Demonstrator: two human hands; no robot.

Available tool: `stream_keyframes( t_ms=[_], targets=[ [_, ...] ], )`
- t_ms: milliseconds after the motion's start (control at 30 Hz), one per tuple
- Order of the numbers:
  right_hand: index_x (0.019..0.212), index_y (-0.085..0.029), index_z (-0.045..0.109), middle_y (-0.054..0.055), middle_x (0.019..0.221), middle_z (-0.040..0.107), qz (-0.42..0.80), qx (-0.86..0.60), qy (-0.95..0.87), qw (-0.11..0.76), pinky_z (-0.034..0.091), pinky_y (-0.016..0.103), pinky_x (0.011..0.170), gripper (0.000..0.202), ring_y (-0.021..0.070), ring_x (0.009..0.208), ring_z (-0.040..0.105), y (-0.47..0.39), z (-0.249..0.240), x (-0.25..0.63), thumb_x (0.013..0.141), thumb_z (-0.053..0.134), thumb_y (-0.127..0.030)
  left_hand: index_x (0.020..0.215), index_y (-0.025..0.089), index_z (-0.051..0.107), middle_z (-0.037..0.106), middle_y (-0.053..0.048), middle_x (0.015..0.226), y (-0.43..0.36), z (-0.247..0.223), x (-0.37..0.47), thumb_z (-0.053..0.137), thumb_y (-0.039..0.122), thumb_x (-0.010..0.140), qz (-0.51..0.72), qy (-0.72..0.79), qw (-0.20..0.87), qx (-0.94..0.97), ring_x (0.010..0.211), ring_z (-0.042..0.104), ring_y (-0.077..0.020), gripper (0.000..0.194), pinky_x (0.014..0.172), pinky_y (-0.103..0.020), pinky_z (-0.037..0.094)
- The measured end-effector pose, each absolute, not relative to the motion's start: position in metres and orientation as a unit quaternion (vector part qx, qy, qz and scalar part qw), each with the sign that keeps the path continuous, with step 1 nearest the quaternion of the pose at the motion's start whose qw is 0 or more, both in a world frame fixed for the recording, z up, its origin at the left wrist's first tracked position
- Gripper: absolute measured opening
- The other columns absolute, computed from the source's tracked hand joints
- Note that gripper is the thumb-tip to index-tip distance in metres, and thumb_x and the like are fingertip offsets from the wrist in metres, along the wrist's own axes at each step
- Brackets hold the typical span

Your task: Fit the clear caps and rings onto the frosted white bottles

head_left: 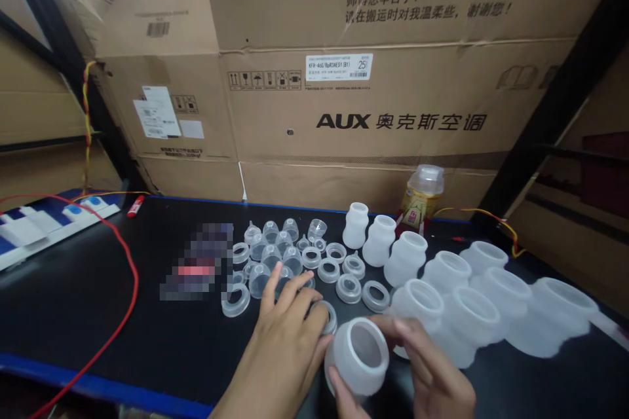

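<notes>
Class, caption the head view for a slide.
Right hand holds a white bottle; left hand touches a clear ring.

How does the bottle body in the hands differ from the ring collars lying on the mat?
The bottle body is tall, wide and milky white; the ring collars are low, small and clearer. The bottle body is tilted, mouth toward the camera, between the left hand and right hand; the ring collars lie flat on the black mat. Both look like translucent plastic.
</notes>
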State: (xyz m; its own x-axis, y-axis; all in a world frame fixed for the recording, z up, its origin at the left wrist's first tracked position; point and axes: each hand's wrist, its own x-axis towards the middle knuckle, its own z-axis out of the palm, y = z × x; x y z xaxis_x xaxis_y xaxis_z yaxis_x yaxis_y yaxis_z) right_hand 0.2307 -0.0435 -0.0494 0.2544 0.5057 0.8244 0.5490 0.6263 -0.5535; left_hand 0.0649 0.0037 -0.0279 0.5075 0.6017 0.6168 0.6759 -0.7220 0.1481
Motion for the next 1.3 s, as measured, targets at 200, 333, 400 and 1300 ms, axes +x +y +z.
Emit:
stream_keyframes(
  t_ms=[200, 333, 400, 1300],
  targets=[
    [0.162, -0.028, 0.033, 0.005, 0.109, 0.071, -0.024, -0.405, -0.596, 0.692, 0.06, 0.035, 0.076, 0.088, 0.0205, 0.09, 0.071, -0.042, -0.053, 0.225, 0.086, 0.073, -0.007, 0.106, 0.023, 0.067, 0.074, -0.005, 0.119, -0.008, -0.016, 0.059, 0.062, 0.006, 0.101, -0.511, -0.325, 0.047, -0.794, 0.117, 0.071, -0.0214, 0.019, 0.13, -0.058, 0.032],
    [0.16, -0.028, 0.037, 0.008, 0.121, 0.076, 0.031, -0.425, -0.621, 0.658, 0.062, 0.043, 0.091, 0.077, 0.0257, 0.105, 0.076, -0.048, -0.058, 0.226, 0.094, 0.074, -0.016, 0.127, 0.027, 0.065, 0.073, -0.005, 0.122, -0.024, -0.002, 0.05, 0.076, 0.027, 0.101, -0.636, -0.289, -0.087, -0.711, 0.12, 0.072, -0.0239, 0.028, 0.108, -0.043, 0.062],
    [0.159, -0.027, 0.038, 0.01, 0.127, 0.076, 0.058, -0.416, -0.636, 0.648, 0.064, 0.044, 0.093, 0.071, 0.0277, 0.112, 0.077, -0.05, -0.06, 0.228, 0.097, 0.071, -0.017, 0.13, 0.029, 0.067, 0.074, -0.005, 0.124, -0.03, 0.006, 0.05, 0.078, 0.026, 0.099, -0.597, -0.281, -0.11, -0.744, 0.115, 0.075, -0.023, 0.033, 0.097, -0.037, 0.066],
    [0.132, -0.028, 0.047, 0.007, 0.113, 0.081, 0.152, -0.424, -0.613, 0.648, 0.066, 0.029, 0.077, 0.049, 0.0229, 0.097, 0.083, -0.059, -0.044, 0.225, 0.089, 0.071, -0.023, 0.128, 0.032, 0.06, 0.077, -0.003, 0.116, -0.031, 0.013, 0.083, 0.082, 0.019, 0.084, -0.503, -0.338, -0.157, -0.779, 0.101, 0.076, -0.0243, 0.051, 0.09, -0.044, 0.06]
  ],
)
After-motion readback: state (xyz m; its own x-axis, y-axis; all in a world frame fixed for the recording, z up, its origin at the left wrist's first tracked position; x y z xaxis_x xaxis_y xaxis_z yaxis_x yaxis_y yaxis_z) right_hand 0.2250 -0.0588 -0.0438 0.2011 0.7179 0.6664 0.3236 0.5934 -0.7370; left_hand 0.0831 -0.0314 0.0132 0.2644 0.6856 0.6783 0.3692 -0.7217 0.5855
